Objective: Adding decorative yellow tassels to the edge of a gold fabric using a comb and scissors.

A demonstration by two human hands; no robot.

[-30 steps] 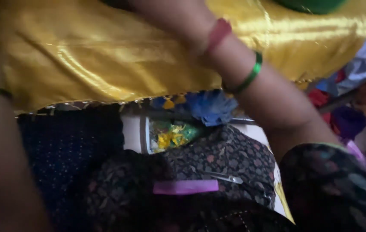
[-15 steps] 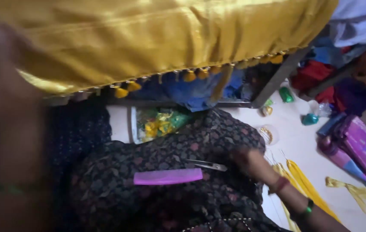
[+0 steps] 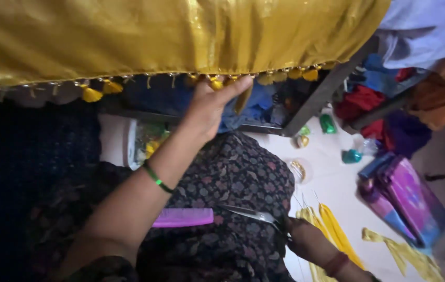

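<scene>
- Pale floor (image 3: 337,183) spreads to your right, littered with yellow thread bundles (image 3: 332,230), small green bottles (image 3: 328,123) and a purple pouch (image 3: 405,196).
- Your left hand (image 3: 209,107) is raised, fingers pinching the tasselled lower hem of the shiny gold satin cloth (image 3: 170,36); that hem runs left to right across the far side.
- Your right hand (image 3: 306,240), low and near on the right, grips the steel scissors (image 3: 251,214), blades pointing left across your lap.
- A flat pink plastic comb (image 3: 183,217) lies on your dark floral-printed lap (image 3: 233,172), just beside the scissor tips.
- So the hem lies up and away from the scissors; your left hand is nearer to it.
</scene>
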